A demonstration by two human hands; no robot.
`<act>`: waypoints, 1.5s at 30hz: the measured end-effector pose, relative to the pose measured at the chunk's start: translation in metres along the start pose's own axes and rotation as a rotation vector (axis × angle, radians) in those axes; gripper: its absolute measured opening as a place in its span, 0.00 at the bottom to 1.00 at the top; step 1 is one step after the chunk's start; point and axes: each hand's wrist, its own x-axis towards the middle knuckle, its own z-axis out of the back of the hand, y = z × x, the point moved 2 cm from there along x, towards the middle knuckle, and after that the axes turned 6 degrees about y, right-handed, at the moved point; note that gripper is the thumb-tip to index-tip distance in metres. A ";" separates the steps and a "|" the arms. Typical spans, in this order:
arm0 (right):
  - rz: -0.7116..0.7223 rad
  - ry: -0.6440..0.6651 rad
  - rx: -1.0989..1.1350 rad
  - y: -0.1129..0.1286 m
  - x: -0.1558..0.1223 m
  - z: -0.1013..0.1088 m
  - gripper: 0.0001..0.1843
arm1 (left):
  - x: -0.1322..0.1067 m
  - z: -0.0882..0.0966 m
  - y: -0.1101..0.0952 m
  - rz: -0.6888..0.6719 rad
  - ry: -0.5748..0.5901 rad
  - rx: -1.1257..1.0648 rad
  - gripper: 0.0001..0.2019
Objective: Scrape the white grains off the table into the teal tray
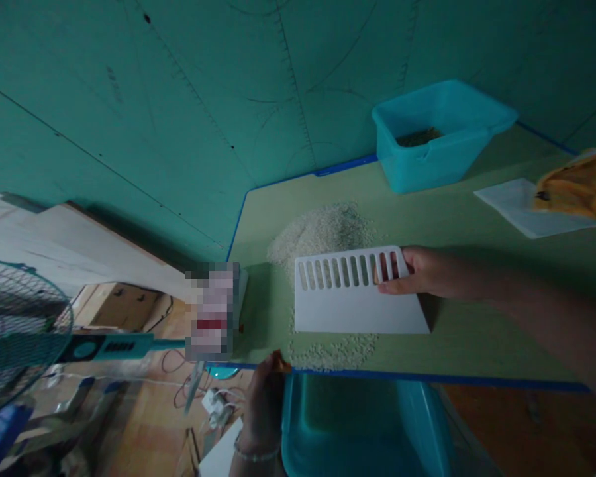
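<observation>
My right hand (412,271) is closed around the slotted end of a white plastic scraper (357,311), its fingers showing through the slots. The scraper stands on the pale green table between a heap of pale, rice-like grains (328,228) and a thinner scatter of grains (338,351) along the front edge. Below that edge is a teal basin (422,424), its inside dim. At the basin's left rim, close to the table corner, my left hand (265,391) appears to grip it, with its fingers partly hidden. A small orange-brown piece (282,362) shows at its fingertips.
A turquoise tub (427,165) with dark contents stands at the back by the green wall. To the right lie a white sheet (516,205) and an orange cloth (576,189). A blurred-out object (213,311) and a racket-like mesh (20,318) are at left; cables lie on the floor.
</observation>
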 end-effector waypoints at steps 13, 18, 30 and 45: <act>-0.010 0.004 -0.004 0.001 0.000 0.000 0.15 | -0.001 0.000 0.001 0.012 0.003 -0.007 0.09; -0.010 0.025 0.027 0.004 -0.001 -0.001 0.15 | -0.003 -0.002 -0.002 -0.024 0.011 -0.012 0.07; 0.012 -0.142 0.122 0.003 -0.002 0.006 0.15 | -0.001 -0.005 -0.003 -0.122 0.039 -0.028 0.08; 0.059 -0.073 0.080 0.006 -0.017 0.008 0.06 | -0.002 -0.002 0.004 -0.292 0.031 0.004 0.11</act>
